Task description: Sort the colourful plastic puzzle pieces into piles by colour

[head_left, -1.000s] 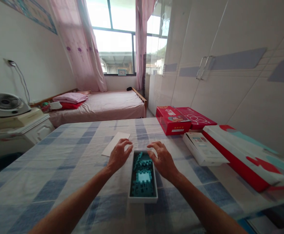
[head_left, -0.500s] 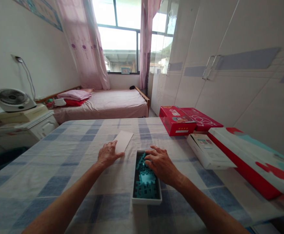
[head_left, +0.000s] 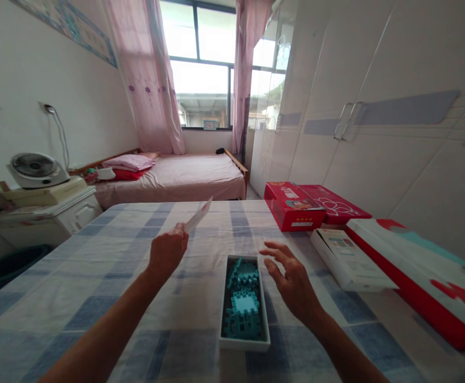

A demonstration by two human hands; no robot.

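Observation:
A narrow white box [head_left: 244,344] full of teal interlocking pieces [head_left: 244,303] lies on the blue-checked tablecloth [head_left: 96,276] in front of me. My left hand [head_left: 168,251] is raised above the table to the left of the box, pinching a white card [head_left: 199,215] that tilts up and away. My right hand [head_left: 292,276] hovers just right of the box with its fingers spread, holding nothing.
Two red boxes [head_left: 296,205] stand at the table's far right, with a white box [head_left: 349,259] and a long red-and-white box [head_left: 423,276] nearer. A fan [head_left: 36,170] sits on a cabinet at left. A bed [head_left: 176,178] lies beyond.
My left hand took the white card off the table and lifted it. My right hand came off the teal pieces and moved to the right of the box, fingers spread.

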